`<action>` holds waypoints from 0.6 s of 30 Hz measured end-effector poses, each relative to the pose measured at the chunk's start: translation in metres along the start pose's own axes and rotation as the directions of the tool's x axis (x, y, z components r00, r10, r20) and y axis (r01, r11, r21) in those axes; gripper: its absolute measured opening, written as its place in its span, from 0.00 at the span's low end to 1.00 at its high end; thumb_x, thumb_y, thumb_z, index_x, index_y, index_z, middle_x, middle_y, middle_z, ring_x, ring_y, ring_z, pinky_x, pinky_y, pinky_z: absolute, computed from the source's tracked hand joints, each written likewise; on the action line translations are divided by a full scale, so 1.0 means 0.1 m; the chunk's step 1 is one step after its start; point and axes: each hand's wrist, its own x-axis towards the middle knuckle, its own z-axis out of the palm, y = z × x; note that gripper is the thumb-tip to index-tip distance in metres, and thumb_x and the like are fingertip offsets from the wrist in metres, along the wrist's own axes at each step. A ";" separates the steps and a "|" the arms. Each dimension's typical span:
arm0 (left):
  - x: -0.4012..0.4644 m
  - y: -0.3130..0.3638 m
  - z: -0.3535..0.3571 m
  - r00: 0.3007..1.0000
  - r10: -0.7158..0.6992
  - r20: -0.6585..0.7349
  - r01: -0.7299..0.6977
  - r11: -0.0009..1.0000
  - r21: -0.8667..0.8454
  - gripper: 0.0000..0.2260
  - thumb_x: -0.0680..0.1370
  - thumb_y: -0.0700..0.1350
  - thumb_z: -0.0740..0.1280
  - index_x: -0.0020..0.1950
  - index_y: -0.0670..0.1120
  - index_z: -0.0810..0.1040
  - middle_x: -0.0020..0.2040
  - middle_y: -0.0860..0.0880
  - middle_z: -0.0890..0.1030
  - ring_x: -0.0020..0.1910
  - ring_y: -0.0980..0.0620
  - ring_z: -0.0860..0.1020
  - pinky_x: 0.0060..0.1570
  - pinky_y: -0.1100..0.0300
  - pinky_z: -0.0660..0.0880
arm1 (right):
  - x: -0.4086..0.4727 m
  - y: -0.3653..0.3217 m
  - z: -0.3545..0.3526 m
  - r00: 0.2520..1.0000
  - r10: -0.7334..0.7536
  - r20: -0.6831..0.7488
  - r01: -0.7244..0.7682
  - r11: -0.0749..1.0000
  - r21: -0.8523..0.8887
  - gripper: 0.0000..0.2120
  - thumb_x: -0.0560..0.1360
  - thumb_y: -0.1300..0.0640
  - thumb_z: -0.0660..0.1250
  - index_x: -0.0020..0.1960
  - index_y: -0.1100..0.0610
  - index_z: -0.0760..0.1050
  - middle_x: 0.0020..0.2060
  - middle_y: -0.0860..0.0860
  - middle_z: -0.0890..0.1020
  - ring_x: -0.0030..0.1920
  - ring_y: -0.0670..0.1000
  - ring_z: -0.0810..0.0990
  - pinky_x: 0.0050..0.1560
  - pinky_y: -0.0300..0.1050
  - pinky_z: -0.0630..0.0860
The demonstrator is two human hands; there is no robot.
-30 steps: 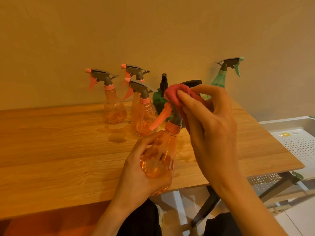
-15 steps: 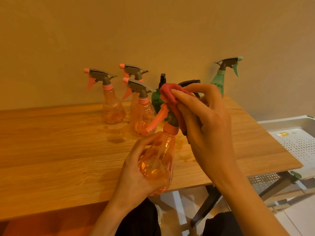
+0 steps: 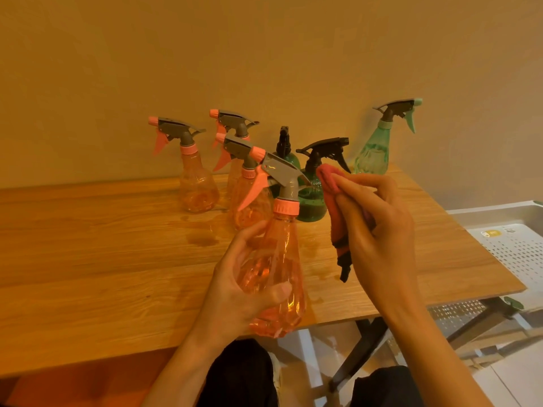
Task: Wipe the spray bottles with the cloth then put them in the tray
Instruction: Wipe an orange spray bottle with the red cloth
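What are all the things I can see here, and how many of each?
held spray bottle: 1, clear orange with grey and pink trigger, in the left hand above the table's near edge
other orange spray bottles: 3, standing at the back of the table
dark green spray bottles: 2, black triggers, behind the held one
light green spray bottle: 1, back right by the wall
cloth: 1, red, in the right hand, off the bottle
table: 1, wooden
tray: 1, white, perforated, right of the table
left hand: grips the bottle
right hand: holds the cloth
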 end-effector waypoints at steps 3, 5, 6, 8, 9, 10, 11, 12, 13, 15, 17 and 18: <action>0.00 0.01 0.03 0.999 -0.037 0.011 0.037 0.998 -0.042 0.39 0.60 0.54 0.78 0.70 0.61 0.71 0.63 0.60 0.81 0.64 0.58 0.79 0.56 0.68 0.76 | -0.02 -0.01 0.07 0.999 0.004 0.033 -0.005 1.000 0.029 0.14 0.82 0.55 0.63 0.66 0.55 0.79 0.58 0.49 0.76 0.41 0.55 0.80 0.35 0.49 0.79; 0.00 0.02 0.03 0.998 -0.056 0.024 0.058 0.996 -0.070 0.38 0.60 0.54 0.78 0.70 0.62 0.71 0.63 0.59 0.81 0.64 0.57 0.79 0.56 0.66 0.77 | -0.03 0.00 0.08 0.999 -0.010 0.039 0.009 1.000 0.016 0.14 0.83 0.56 0.64 0.67 0.54 0.79 0.58 0.49 0.76 0.42 0.55 0.80 0.35 0.51 0.79; 0.00 0.02 0.03 0.998 -0.063 0.029 0.066 0.994 -0.083 0.39 0.60 0.53 0.78 0.70 0.62 0.71 0.63 0.58 0.81 0.65 0.56 0.79 0.56 0.65 0.78 | -0.03 0.01 0.07 0.999 -0.016 0.042 0.016 1.000 0.008 0.14 0.82 0.55 0.64 0.67 0.54 0.79 0.58 0.49 0.76 0.43 0.55 0.80 0.35 0.52 0.79; 0.00 0.02 0.03 0.997 -0.072 0.042 0.076 0.991 -0.113 0.39 0.61 0.53 0.77 0.71 0.60 0.70 0.64 0.57 0.81 0.65 0.56 0.79 0.56 0.64 0.78 | -0.02 0.01 0.05 0.998 -0.030 0.060 0.030 1.000 -0.007 0.15 0.81 0.53 0.63 0.66 0.53 0.79 0.58 0.49 0.76 0.44 0.55 0.80 0.37 0.52 0.79; 0.00 0.02 0.03 0.996 -0.079 0.045 0.084 0.988 -0.129 0.39 0.61 0.52 0.77 0.72 0.59 0.70 0.64 0.57 0.81 0.65 0.55 0.79 0.55 0.64 0.78 | -0.02 0.00 0.04 0.997 -0.027 0.073 0.027 1.000 -0.001 0.15 0.81 0.52 0.63 0.66 0.53 0.79 0.57 0.49 0.76 0.44 0.54 0.80 0.36 0.51 0.79; 0.01 0.03 0.03 0.995 -0.084 0.050 0.090 0.986 -0.143 0.40 0.61 0.52 0.77 0.72 0.59 0.70 0.64 0.56 0.81 0.65 0.55 0.79 0.55 0.64 0.78 | -0.03 -0.01 0.02 0.996 -0.021 0.084 0.019 1.000 0.016 0.14 0.81 0.53 0.63 0.65 0.52 0.79 0.57 0.48 0.76 0.43 0.54 0.80 0.36 0.51 0.78; 0.02 0.04 0.03 0.995 -0.087 0.055 0.094 0.984 -0.150 0.40 0.61 0.52 0.78 0.73 0.58 0.70 0.64 0.56 0.81 0.65 0.55 0.79 0.56 0.63 0.78 | -0.03 -0.03 0.01 0.996 -0.014 0.090 0.010 0.999 0.038 0.12 0.82 0.55 0.64 0.64 0.50 0.79 0.56 0.47 0.77 0.42 0.53 0.80 0.36 0.49 0.78; 0.03 0.05 0.03 0.994 -0.090 0.060 0.099 0.983 -0.155 0.42 0.60 0.53 0.79 0.73 0.58 0.70 0.65 0.56 0.81 0.65 0.55 0.79 0.56 0.62 0.79 | -0.04 -0.06 -0.01 0.996 -0.002 0.094 -0.004 0.998 0.068 0.11 0.82 0.57 0.65 0.63 0.50 0.79 0.55 0.47 0.77 0.41 0.51 0.80 0.36 0.47 0.79; 0.05 0.06 0.02 0.993 -0.099 0.061 0.108 0.981 -0.162 0.44 0.58 0.55 0.81 0.73 0.59 0.70 0.65 0.56 0.81 0.66 0.55 0.79 0.57 0.60 0.79 | -0.05 -0.07 -0.03 0.995 0.018 0.100 -0.029 0.994 0.108 0.12 0.82 0.60 0.65 0.62 0.49 0.79 0.55 0.48 0.78 0.42 0.51 0.80 0.39 0.43 0.80; 0.09 0.08 0.01 0.990 -0.121 0.065 0.132 0.974 -0.185 0.47 0.55 0.62 0.83 0.72 0.61 0.71 0.66 0.56 0.80 0.67 0.54 0.78 0.59 0.55 0.80 | -0.07 -0.07 -0.05 0.988 0.072 0.138 -0.095 0.981 0.168 0.13 0.81 0.62 0.65 0.60 0.48 0.80 0.55 0.48 0.79 0.48 0.48 0.80 0.47 0.37 0.78; 0.13 0.09 0.00 0.989 -0.131 0.071 0.142 0.972 -0.185 0.46 0.55 0.64 0.83 0.71 0.62 0.72 0.67 0.54 0.80 0.68 0.52 0.78 0.63 0.48 0.78 | -0.09 -0.07 -0.04 0.979 0.104 0.177 -0.132 0.978 0.158 0.13 0.80 0.59 0.65 0.61 0.47 0.80 0.55 0.46 0.79 0.56 0.46 0.79 0.53 0.37 0.77; 0.14 0.10 0.00 0.989 -0.126 0.078 0.139 0.974 -0.181 0.45 0.56 0.63 0.83 0.71 0.62 0.72 0.68 0.53 0.80 0.68 0.50 0.78 0.64 0.46 0.77 | -0.09 -0.06 -0.02 0.977 0.111 0.182 -0.140 0.978 0.157 0.13 0.80 0.58 0.65 0.62 0.47 0.79 0.55 0.46 0.79 0.57 0.46 0.79 0.54 0.37 0.76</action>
